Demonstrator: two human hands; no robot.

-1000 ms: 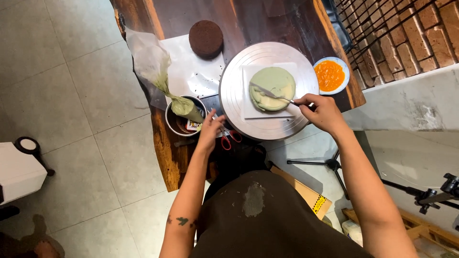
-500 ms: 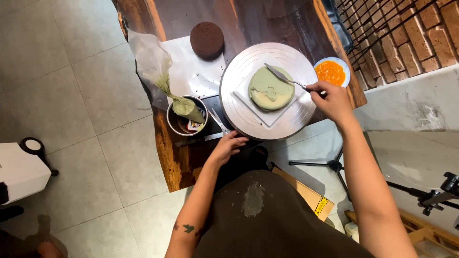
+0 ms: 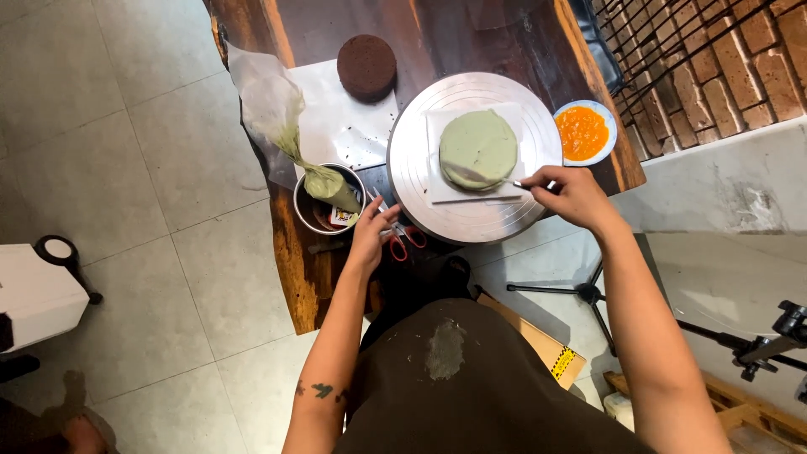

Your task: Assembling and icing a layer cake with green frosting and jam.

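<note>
Head view is looking straight down on a person who is smoothing pale green cream over a round cake layer (image 3: 477, 150), which is sitting on a white square of paper at the middle of a metal turntable (image 3: 420, 181) on a dark wooden table (image 3: 294, 252). The right hand (image 3: 570, 195) is closing its fingers around the handle of a thin spatula (image 3: 514, 184), whose blade is lying against the near right edge of the cream, so the work in hand looks like levelling the side and rim. By the look of it, the stroke is calling for a steady, shallow blade angle while the turntable is being turned. The left hand (image 3: 374, 235) is resting loosely curled, holding nothing that I can make out, with its fingertips near the front edge of the turntable and just beside red-handled scissors (image 3: 402, 237) and a metal cup (image 3: 324, 202) that is propping up a piping bag (image 3: 282, 118) of green cream. A dark chocolate layer (image 3: 366, 65) is waiting farther back on white paper, and a small bowl of orange filling (image 3: 583, 132) is standing to the right of the turntable.
</note>
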